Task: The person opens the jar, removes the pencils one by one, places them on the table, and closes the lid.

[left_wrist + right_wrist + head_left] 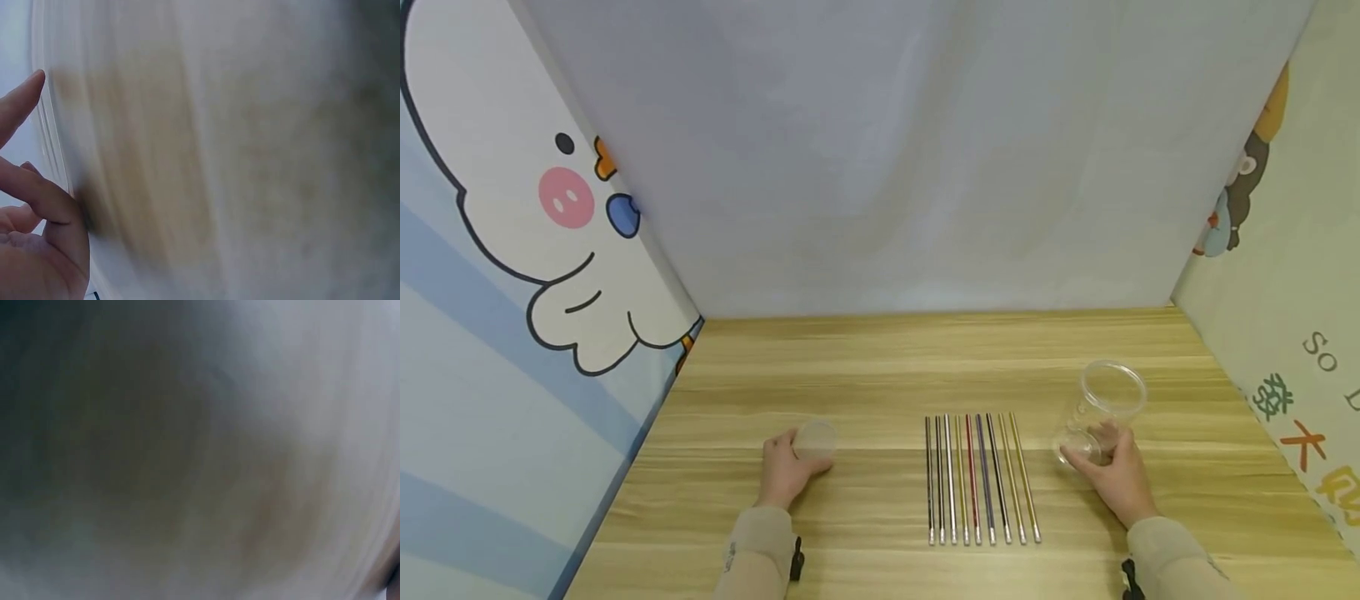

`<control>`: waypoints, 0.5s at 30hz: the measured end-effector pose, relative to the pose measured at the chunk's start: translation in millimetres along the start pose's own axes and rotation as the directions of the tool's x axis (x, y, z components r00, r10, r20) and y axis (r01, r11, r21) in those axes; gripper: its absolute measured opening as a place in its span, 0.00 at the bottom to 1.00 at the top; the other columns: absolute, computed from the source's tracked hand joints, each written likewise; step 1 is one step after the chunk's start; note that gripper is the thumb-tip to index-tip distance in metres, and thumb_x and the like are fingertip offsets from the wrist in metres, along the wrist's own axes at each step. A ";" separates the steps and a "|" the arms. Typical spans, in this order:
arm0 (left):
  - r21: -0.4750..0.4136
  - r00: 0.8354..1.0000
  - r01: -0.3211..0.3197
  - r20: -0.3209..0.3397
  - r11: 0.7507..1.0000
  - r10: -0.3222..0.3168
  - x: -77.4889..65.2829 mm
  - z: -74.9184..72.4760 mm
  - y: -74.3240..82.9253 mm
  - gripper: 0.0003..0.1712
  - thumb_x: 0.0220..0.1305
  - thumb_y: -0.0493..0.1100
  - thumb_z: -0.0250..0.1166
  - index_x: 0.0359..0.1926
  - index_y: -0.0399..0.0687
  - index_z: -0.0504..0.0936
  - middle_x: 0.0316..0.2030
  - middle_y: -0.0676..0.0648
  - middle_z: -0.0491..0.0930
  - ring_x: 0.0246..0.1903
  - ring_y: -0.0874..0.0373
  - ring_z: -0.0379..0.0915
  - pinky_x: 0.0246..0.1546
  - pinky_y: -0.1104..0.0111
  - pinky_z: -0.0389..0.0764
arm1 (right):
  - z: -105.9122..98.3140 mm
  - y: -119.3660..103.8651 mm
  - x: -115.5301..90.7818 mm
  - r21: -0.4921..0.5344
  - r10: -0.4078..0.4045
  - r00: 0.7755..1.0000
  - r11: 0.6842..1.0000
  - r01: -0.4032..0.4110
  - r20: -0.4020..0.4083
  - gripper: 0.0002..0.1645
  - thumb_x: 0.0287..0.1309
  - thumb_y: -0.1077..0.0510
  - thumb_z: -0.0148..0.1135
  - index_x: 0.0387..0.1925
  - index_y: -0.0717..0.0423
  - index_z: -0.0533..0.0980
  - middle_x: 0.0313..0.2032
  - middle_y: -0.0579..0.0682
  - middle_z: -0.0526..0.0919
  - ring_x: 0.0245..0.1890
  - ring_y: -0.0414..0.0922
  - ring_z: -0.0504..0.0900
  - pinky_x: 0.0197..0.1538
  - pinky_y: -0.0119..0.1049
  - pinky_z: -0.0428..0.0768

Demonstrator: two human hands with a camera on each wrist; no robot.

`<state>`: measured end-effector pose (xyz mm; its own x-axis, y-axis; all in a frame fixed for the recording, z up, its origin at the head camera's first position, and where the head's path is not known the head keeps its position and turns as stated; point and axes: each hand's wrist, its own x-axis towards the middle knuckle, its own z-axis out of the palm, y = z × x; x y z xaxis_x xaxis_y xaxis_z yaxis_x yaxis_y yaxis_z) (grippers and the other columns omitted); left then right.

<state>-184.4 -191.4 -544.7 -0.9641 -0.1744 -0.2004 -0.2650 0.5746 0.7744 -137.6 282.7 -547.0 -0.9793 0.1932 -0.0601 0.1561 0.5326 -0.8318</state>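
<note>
My left hand (pixel 784 473) pinches the edge of a round translucent lid (pixel 817 439) between thumb and fingers, low over the left part of the table. On the right, my right hand (pixel 1122 482) grips the lower part of a clear plastic cup (pixel 1084 414), which has an open rim. Between the hands lies a row of several pencils (pixel 972 475) in different colours, side by side, silvery ends toward me. The left wrist view shows fingers (pixel 62 212) against a blurred wood surface. In the right wrist view nearly everything is blurred.
The wood-grain table (pixel 820 358) ends at a pale grey backdrop (pixel 887 167). A cartoon-printed panel (pixel 497 125) stands along the left side and another printed panel (pixel 1285 317) along the right.
</note>
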 end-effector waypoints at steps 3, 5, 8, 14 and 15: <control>-0.015 1.000 -0.008 0.002 1.000 0.009 0.3 0.1 -0.2 0.52 0.51 0.47 0.77 0.70 0.29 0.61 0.61 0.26 0.61 0.57 0.32 0.66 0.60 0.40 0.70 | -1.0 -0.4 0.0 0.000 0.004 1.000 1.000 -0.004 0.001 0.57 0.60 0.41 0.67 0.70 0.70 0.46 0.68 0.70 0.60 0.63 0.65 0.62 0.62 0.61 0.64; -0.035 1.000 -0.010 0.003 0.999 0.010 0.1 0.5 -0.6 0.52 0.51 0.47 0.78 0.70 0.29 0.61 0.61 0.26 0.62 0.57 0.33 0.66 0.60 0.41 0.69 | -1.6 -0.7 -0.1 -0.002 0.005 1.000 1.000 -0.005 0.002 0.57 0.60 0.41 0.67 0.70 0.70 0.46 0.68 0.70 0.60 0.63 0.65 0.63 0.62 0.60 0.64; -0.080 1.000 -0.003 0.007 0.997 0.004 -0.5 0.6 -1.3 0.52 0.51 0.47 0.77 0.69 0.29 0.61 0.63 0.26 0.62 0.59 0.32 0.65 0.63 0.41 0.67 | -2.5 -0.3 -0.3 -0.008 0.009 1.000 1.000 -0.009 0.012 0.57 0.60 0.40 0.67 0.71 0.69 0.45 0.69 0.70 0.60 0.64 0.65 0.62 0.63 0.62 0.64; -0.135 1.000 0.010 0.011 0.991 -0.009 -3.1 0.0 -1.7 0.51 0.53 0.47 0.76 0.70 0.28 0.60 0.64 0.25 0.61 0.62 0.31 0.63 0.65 0.40 0.64 | -1.2 1.5 1.1 -0.015 0.017 1.000 1.000 -0.017 0.019 0.59 0.60 0.38 0.66 0.71 0.68 0.45 0.69 0.70 0.60 0.63 0.66 0.62 0.63 0.63 0.65; -0.142 1.000 0.008 0.009 0.990 -0.007 -3.6 0.3 -1.5 0.51 0.53 0.47 0.76 0.70 0.27 0.60 0.65 0.25 0.61 0.62 0.31 0.63 0.65 0.40 0.64 | -0.7 1.3 1.4 -0.015 0.015 1.000 1.000 -0.015 0.018 0.59 0.60 0.38 0.66 0.71 0.68 0.45 0.69 0.70 0.60 0.63 0.65 0.62 0.62 0.63 0.65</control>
<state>-180.5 -191.5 -545.3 -0.9623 -0.1712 -0.2115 -0.2676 0.4538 0.8500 -138.6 284.3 -547.8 -0.9790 0.1867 -0.0824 0.1725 0.5417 -0.8227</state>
